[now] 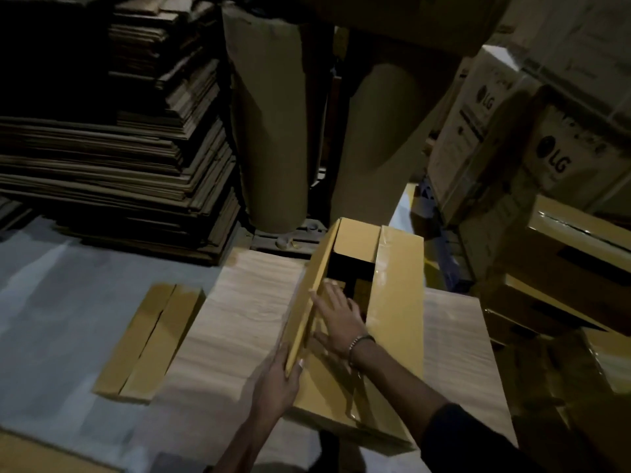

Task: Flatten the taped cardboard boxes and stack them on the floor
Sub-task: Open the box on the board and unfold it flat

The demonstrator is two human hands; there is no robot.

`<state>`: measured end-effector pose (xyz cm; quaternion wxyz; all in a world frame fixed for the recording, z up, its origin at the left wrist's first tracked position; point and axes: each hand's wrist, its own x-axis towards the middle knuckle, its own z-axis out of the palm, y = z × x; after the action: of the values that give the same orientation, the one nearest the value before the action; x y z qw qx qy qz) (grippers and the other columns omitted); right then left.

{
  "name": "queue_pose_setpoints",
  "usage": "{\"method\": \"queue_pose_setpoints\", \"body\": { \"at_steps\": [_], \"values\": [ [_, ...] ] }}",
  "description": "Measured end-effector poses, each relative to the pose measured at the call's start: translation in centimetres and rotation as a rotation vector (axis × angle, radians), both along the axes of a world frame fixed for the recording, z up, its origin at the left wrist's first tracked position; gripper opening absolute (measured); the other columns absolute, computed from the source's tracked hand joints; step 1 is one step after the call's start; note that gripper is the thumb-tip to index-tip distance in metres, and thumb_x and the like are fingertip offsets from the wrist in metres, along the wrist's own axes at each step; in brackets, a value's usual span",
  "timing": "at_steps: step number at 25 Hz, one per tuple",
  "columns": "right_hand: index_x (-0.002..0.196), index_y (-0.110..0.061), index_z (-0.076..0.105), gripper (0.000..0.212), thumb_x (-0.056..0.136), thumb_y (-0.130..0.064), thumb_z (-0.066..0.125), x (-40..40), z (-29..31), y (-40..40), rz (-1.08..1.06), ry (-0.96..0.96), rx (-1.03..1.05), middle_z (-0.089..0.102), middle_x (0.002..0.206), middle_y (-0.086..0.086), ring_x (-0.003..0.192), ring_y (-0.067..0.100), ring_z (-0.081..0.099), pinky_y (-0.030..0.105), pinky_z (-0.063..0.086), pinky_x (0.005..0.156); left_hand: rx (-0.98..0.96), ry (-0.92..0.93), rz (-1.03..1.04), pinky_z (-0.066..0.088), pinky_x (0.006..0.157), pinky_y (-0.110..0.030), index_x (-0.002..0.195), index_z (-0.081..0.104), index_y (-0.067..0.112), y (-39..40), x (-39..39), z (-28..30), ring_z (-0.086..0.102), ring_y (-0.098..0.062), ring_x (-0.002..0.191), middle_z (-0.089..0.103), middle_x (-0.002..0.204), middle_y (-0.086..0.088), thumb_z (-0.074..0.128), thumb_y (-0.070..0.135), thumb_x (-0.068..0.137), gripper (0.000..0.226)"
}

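While the floor (68,302) spreads pale to our left, we stand over the wood-grain tabletop (246,302), on which the yellow box (396,302) lies straight ahead, its long axis running away from us and its top partly open. Our left hand (276,380) grips the near end of the raised left flap (307,302), fingers curled over its edge. Our right hand (338,315) lies flat, fingers spread, just inside that flap and deeper along the box. A flattened box (146,339) waits left on the floor, so we judge the collapsed carton will travel leftward, the left hand being nearer.
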<state>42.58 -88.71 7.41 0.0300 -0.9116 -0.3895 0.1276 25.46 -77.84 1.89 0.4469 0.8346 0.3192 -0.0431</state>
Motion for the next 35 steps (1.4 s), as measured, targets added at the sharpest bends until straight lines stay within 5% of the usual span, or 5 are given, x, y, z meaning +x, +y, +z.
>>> {"method": "queue_pose_setpoints", "body": {
  "at_steps": [3, 8, 17, 28, 35],
  "values": [
    [0.155, -0.037, 0.034, 0.06, 0.101, -0.037, 0.06, 1.3, 0.0, 2.6, 0.357, -0.152, -0.186, 0.015, 0.17, 0.008, 0.157, 0.031, 0.01, 0.063, 0.029, 0.114, 0.028, -0.001, -0.022, 0.05, 0.103, -0.038, 0.161, 0.035, 0.032, 0.0, -0.1, -0.4, 0.056, -0.025, 0.132, 0.053, 0.154, 0.0, 0.05, 0.051, 0.101, 0.065],
    [0.113, -0.03, 0.067, 0.015, 0.101, -0.033, 0.059, 3.6, 0.8, 4.2, 0.616, -0.258, -0.261, 0.064, 0.11, 0.0, 0.112, 0.027, 0.056, 0.043, 0.05, 0.079, 0.138, 0.015, -0.034, 0.048, 0.089, -0.03, 0.161, 0.032, 0.033, -1.1, 0.3, 0.9, 0.06, -0.017, 0.118, 0.061, 0.138, 0.002, 0.048, 0.035, 0.107, 0.056],
    [0.14, -0.027, 0.054, 0.039, 0.104, -0.042, 0.051, 9.5, 1.9, 5.0, 0.604, -0.257, -0.423, 0.052, 0.141, 0.006, 0.132, 0.03, 0.043, 0.055, 0.039, 0.104, 0.232, 0.211, -0.044, 0.045, 0.075, -0.033, 0.127, 0.044, 0.024, -2.5, 2.6, 1.7, 0.064, -0.024, 0.101, 0.046, 0.097, 0.006, 0.054, 0.03, 0.097, 0.032],
    [0.157, -0.031, 0.034, 0.064, 0.098, -0.035, 0.06, 20.8, 1.6, 10.2, 0.236, -0.286, -0.536, 0.037, 0.158, 0.009, 0.145, 0.031, 0.034, 0.058, 0.032, 0.112, 0.036, -0.044, -0.059, 0.042, 0.11, -0.037, 0.161, 0.03, 0.023, 2.9, 9.5, 0.2, 0.043, -0.024, 0.141, 0.04, 0.159, -0.002, 0.058, 0.05, 0.101, 0.072],
    [0.155, -0.027, 0.04, 0.051, 0.106, -0.019, 0.048, 21.3, -0.5, 8.7, 0.185, -0.238, -0.389, 0.03, 0.165, 0.005, 0.156, 0.031, 0.015, 0.05, 0.029, 0.118, 0.075, -0.083, -0.101, 0.055, 0.097, -0.046, 0.157, 0.035, 0.033, 2.0, 9.2, -1.2, 0.056, -0.018, 0.124, 0.052, 0.146, 0.006, 0.041, 0.053, 0.1, 0.061]
  ]
}}
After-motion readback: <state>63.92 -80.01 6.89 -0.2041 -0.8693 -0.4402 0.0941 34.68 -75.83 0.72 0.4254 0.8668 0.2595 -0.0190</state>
